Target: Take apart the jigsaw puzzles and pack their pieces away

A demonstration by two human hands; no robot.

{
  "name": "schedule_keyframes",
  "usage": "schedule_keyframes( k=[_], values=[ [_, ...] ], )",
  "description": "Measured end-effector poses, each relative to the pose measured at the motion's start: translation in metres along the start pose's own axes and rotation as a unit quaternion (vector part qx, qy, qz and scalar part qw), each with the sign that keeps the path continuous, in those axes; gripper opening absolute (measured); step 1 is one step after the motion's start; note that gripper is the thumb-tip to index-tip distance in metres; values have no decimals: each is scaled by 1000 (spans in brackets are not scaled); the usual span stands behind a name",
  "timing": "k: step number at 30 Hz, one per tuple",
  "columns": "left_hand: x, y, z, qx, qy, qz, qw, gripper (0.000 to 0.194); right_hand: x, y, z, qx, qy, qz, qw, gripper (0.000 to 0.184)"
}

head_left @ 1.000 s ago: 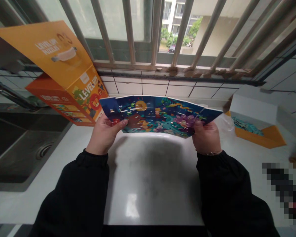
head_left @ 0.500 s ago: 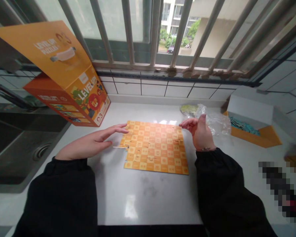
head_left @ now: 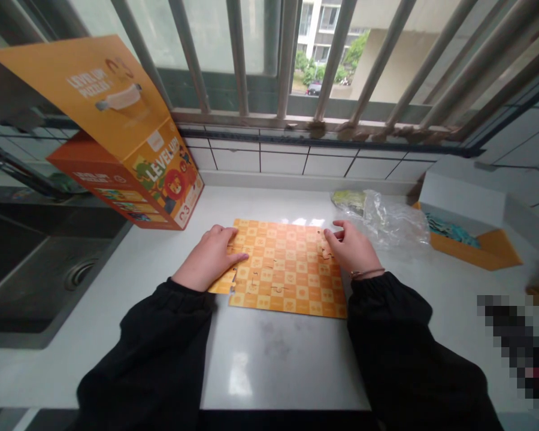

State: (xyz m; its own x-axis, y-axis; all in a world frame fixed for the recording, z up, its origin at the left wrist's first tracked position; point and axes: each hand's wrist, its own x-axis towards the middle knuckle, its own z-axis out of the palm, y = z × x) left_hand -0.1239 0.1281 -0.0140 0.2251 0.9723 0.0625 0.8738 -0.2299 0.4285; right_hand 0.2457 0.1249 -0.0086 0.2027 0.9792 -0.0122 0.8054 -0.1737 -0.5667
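An orange-and-yellow checkered jigsaw puzzle [head_left: 291,269] lies flat on the white counter, with several joined pieces showing dark seams. My left hand [head_left: 211,257] grips its left side, thumb on top and fingers bent at the edge. Below that hand a left section [head_left: 222,284] juts out, with a gap along its seam. At the upper right edge my right hand [head_left: 353,248] holds the puzzle between thumb and bent fingers. Beside its thumb a piece [head_left: 326,251] looks out of line with those around it. The undersides of both hands are hidden.
An open orange puzzle box [head_left: 161,173] stands at the back left, beside a dark sink [head_left: 36,281]. Crumpled clear plastic [head_left: 386,218] lies behind my right hand. Farther right is an open box [head_left: 480,251] with teal pieces [head_left: 451,230]. Window bars rise behind the counter.
My left hand has moved right onto the puzzle's left side, its stretched fingers now bent. My right hand has closed in on the right edge. The left section now sits askew.
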Motion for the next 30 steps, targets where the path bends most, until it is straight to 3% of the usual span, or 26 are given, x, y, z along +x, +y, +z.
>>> schedule_keyframes(
  k=[5,10,15,21,26,30],
  values=[
    [-6,-5,0,26,-15,-3,1000,95,2,3,2,4,-3,1,1000,49],
    [-18,-7,-9,46,-30,-27,998,99,-1,3,3,-92,8,7,996,43],
    [-23,-6,-8,68,-41,-77,994,83,-5,-2,3,-186,13,13,982,47],
    [-17,11,-2,43,4,-115,992,57,-3,-3,6,-150,-12,8,989,45],
    [-16,18,-3,-65,33,-146,987,38,0,-2,6,-79,-55,-3,995,42],
    [-13,13,-1,-177,38,-163,970,40,1,-1,5,-21,-83,-31,996,35]
  ],
)
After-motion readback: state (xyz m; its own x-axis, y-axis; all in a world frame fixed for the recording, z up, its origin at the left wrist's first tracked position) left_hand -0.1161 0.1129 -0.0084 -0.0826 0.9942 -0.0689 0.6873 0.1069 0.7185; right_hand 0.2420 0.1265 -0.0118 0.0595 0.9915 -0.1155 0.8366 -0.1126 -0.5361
